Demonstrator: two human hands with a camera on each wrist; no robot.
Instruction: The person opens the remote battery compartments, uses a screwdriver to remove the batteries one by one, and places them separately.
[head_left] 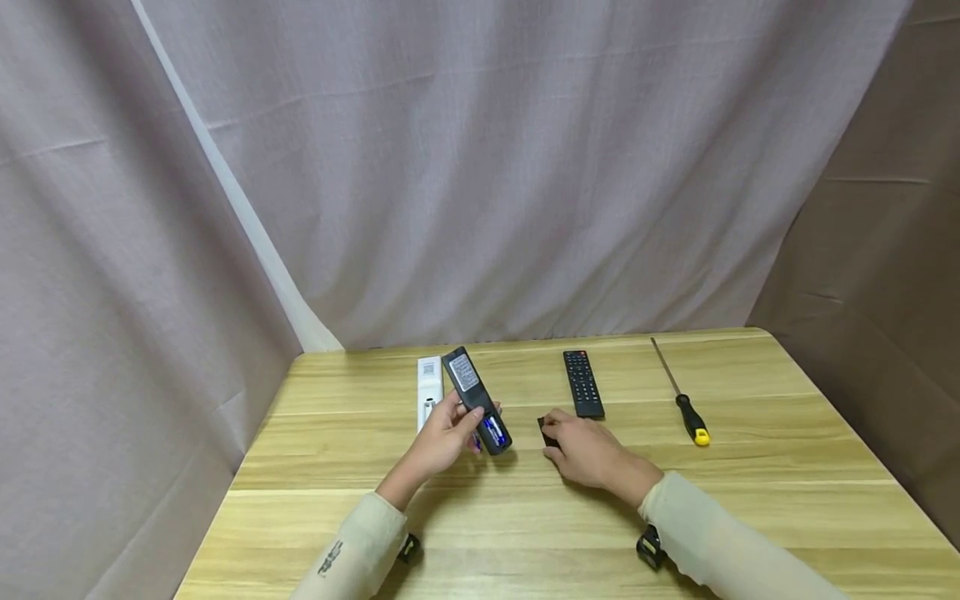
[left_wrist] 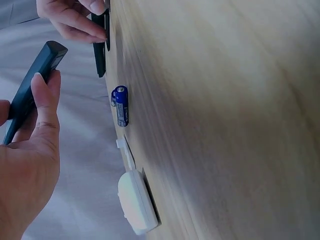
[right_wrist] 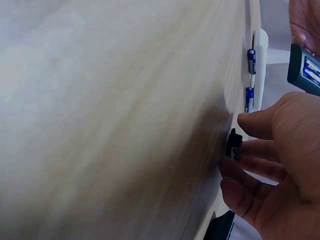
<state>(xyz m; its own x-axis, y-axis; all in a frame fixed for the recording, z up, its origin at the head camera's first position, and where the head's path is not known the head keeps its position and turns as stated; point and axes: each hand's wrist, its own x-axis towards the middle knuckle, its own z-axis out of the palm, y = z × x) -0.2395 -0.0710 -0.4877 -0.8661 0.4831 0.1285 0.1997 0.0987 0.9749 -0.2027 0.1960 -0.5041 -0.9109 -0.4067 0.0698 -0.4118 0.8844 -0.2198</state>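
My left hand [head_left: 441, 433] holds a black remote control [head_left: 474, 398] above the table, its back turned up. The battery compartment is uncovered, with blue batteries [head_left: 494, 431] inside. On the table, my right hand [head_left: 588, 450] is at a small black battery cover [head_left: 550, 432], the fingers bent around it. The right wrist view shows the thumb apart from the cover [right_wrist: 233, 142]. Loose blue batteries [left_wrist: 121, 106] lie on the table beside the left hand. Behind that hand, a white remote control [head_left: 430, 375] lies back up, its lower part hidden by the hand.
Another black remote control [head_left: 583, 383] lies buttons up just beyond the right hand. Farther right is a screwdriver [head_left: 686, 408] with a black and yellow handle. A slim white piece [left_wrist: 128, 152] lies near the white remote. Curtains [head_left: 525, 208] hang behind the wooden table [head_left: 510, 542].
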